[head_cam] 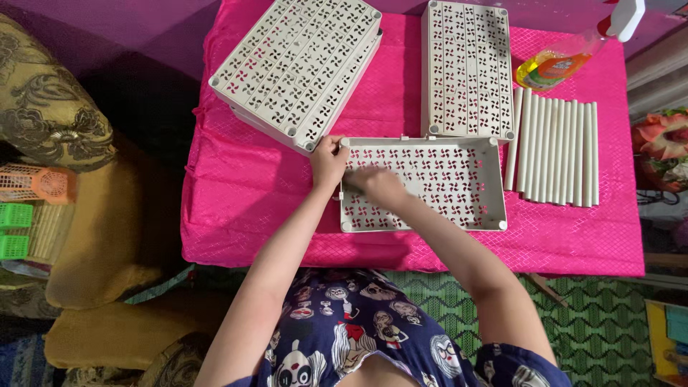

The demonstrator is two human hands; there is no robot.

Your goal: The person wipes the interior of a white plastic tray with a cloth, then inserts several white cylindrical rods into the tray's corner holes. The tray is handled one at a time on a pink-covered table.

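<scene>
Centrally, our left hand (328,162) grips the perforated shelf panel (459,188)'s corner; our right hand (378,185) blurs, fingers unclear; panel stacks (297,68) wait above.

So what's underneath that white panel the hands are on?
The white panel lies on the pink cloth, which shows through its pinwheel cut-outs. The right hand and left hand cover its left end, so what lies there is hidden.

Low table (215,215) under a bright pink cloth (573,236). On it: three pale grey perforated panels, one stacked at back left (294,68), one at back centre (467,68), one in front (444,186); white tubes in a row (555,152); spray bottle (566,61) on its side at the right.
</scene>
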